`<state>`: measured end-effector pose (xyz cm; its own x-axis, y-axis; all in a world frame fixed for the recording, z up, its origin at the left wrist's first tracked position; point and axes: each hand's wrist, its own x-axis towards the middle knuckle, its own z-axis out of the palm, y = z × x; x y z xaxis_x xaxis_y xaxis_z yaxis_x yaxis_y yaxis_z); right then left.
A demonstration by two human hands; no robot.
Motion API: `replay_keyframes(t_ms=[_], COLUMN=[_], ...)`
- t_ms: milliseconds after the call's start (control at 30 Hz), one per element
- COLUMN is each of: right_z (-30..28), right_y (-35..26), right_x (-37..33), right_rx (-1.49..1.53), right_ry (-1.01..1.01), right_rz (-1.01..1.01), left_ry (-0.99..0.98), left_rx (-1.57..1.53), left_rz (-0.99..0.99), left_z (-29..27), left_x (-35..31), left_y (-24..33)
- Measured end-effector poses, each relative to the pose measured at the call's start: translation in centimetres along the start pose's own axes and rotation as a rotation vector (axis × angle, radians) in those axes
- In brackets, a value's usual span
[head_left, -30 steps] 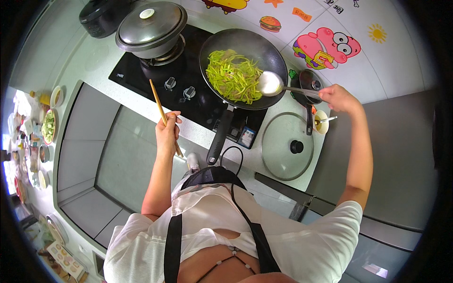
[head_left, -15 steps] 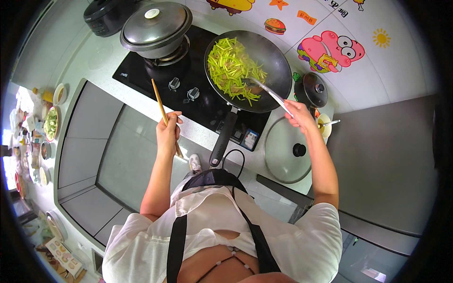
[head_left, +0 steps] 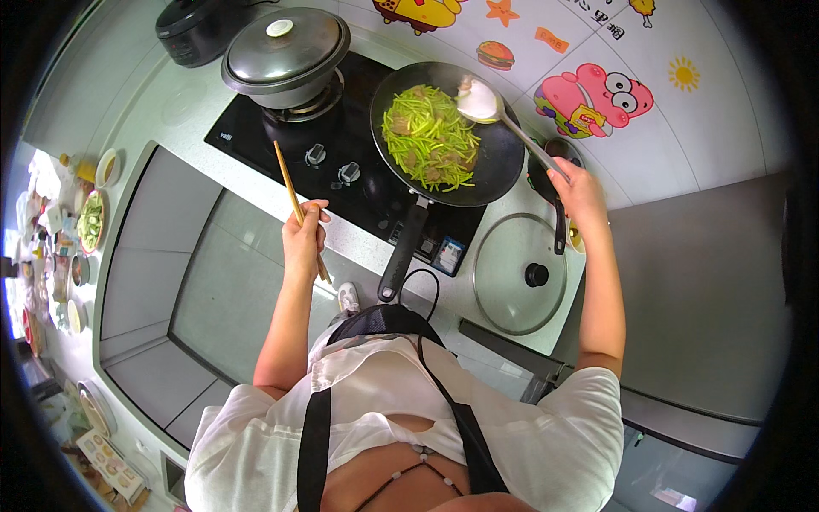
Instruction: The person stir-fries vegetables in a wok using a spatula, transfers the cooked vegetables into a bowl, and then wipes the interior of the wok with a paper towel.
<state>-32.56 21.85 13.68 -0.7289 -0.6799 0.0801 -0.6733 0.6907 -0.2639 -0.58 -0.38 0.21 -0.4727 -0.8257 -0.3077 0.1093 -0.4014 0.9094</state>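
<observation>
— Since a second ago: ladle [head_left: 479, 101] moved from beside the small black pot [head_left: 546, 175] to above the far rim of the frying pan [head_left: 444, 132]; right hand [head_left: 580, 189] drawn nearer the pan; chopsticks [head_left: 299, 209] unchanged.

— Entry, right hand?

— Closed around the ladle's handle end, right of the pan. Handle's long axis slanting from that hand up and left to the bowl. Bowl pale, contents not discernible.

— Entry, left hand [head_left: 303, 239]?

— Closed on the chopsticks, near and left of the pan, tips pointing up-left toward the covered pot [head_left: 286, 53], clear of the food. Farther from the pan's contents than the right hand.

— Pan?

— On the black stove [head_left: 341, 145], long handle pointing down toward the body. Holding green vegetable strips [head_left: 426, 136] mixed with brownish pieces, heaped mid-pan.

— Other containers, relative to the pan?

— Covered pot to the left, grey lid on, contents hidden. Small black pot to the right, partly behind the right hand, contents not visible. Glass lid [head_left: 520, 273] flat on the counter, below and right of the pan, knob up, covering nothing. Black cooker [head_left: 196, 30] far left, beyond the covered pot, shut.
</observation>
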Motion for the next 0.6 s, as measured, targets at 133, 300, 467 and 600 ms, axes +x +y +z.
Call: replay_keyframes(t_ms=[133,300,467,600], right_z=[2.3,5.7,3.2,2.3], right_y=[0.3,-1.7,-5.3,-3.1], right_x=[1.5,2.5,-1.0,-4.7], right_rx=[-0.218,-0.058,-0.096,-0.211], right_ry=[0.069,0.078,0.052,-0.035], right_rz=[-0.062,-0.254,-0.437,-0.441], left_ry=[0.005,0.019,0.050,0.011], left_rx=[-0.004,0.041,0.014,-0.048], left_rz=[-0.017,-0.004,0.004,-0.017], left_z=[-0.7,-1.0,-1.0,-0.9], left_x=[-0.4,-0.8,-1.1,-1.2], left_y=[-0.1,-0.4,-0.4,-0.6])
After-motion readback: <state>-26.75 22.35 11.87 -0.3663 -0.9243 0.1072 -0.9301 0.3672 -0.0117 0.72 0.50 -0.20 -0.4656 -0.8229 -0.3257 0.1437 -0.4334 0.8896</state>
